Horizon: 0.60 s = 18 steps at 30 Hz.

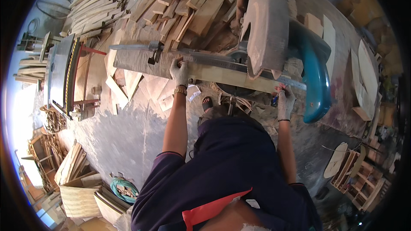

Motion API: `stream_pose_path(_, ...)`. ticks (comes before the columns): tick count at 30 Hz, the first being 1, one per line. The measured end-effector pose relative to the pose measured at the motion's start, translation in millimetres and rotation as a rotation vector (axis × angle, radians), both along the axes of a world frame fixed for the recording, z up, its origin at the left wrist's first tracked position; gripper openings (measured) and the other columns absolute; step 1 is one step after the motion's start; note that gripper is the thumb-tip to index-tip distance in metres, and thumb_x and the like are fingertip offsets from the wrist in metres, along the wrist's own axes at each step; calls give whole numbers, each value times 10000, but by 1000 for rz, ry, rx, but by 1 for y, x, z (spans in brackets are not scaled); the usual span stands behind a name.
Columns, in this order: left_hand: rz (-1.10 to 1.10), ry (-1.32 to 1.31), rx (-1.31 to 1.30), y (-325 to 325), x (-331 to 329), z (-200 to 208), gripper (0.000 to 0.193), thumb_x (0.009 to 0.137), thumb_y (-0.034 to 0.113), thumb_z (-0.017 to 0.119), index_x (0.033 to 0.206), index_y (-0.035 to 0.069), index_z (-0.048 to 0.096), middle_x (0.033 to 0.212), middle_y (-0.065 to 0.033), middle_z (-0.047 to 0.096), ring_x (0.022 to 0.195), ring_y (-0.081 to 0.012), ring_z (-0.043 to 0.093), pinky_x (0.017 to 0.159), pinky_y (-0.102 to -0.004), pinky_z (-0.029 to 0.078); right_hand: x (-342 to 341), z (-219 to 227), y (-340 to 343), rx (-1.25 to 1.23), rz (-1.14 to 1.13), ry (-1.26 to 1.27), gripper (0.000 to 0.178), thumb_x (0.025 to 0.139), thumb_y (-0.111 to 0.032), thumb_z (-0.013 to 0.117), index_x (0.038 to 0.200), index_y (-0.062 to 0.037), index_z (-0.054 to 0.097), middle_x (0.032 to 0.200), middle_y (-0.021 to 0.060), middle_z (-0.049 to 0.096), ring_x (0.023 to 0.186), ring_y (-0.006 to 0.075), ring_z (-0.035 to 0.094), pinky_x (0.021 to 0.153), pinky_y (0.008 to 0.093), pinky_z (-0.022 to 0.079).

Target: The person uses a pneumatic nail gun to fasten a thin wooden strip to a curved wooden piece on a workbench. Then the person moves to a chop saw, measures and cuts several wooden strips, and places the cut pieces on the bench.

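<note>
A long wooden board [231, 75] lies across the bed of a miter saw [267, 30] with a dusty grey guard and teal handle. Along the board runs a steel ruler [294, 82], passing under the guard. My left hand [179, 72], in a white glove with bare fingertips, is curled over the ruler's left end at the board. Gloved the same way, my right hand [286, 102] is at the board's right end, beside the ruler. Its fingers are closed on a small blue pen-like thing [275, 99]. The saw blade is mostly hidden by the guard.
Timber offcuts [188, 0] are heaped behind the saw. A metal stop [155, 51] sits on the rail at left. Further left stands a machine table [64, 72] with red bars. Wood scraps [124, 87] lie below the rail; a wooden rack [359, 179] is at lower right.
</note>
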<state>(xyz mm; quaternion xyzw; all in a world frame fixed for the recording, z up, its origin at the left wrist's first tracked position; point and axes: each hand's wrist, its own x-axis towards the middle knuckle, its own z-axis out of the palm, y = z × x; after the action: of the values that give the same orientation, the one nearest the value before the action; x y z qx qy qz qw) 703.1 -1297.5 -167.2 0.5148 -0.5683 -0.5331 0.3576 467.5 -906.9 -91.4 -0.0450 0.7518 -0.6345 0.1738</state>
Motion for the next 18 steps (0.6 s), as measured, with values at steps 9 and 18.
stream_pose_path(9,-22,-48,-164,-10,1,-19,211,900,75,670,1073,6,768,863,24,656,753,-65,534,697,-237,466,-72,-71,56,-33,-547,-150,246,1045,-145,607,1237,3,645,1000,111,701,800,180,685,675,306,552)
stream_pose_path(18,-29,145,-26,-12,3,-14,233,895,49,693,1104,-29,761,856,50,626,727,-49,495,658,-206,419,-130,-105,67,-219,-619,-569,190,1077,-227,582,1069,-44,633,869,66,622,701,173,583,553,315,464)
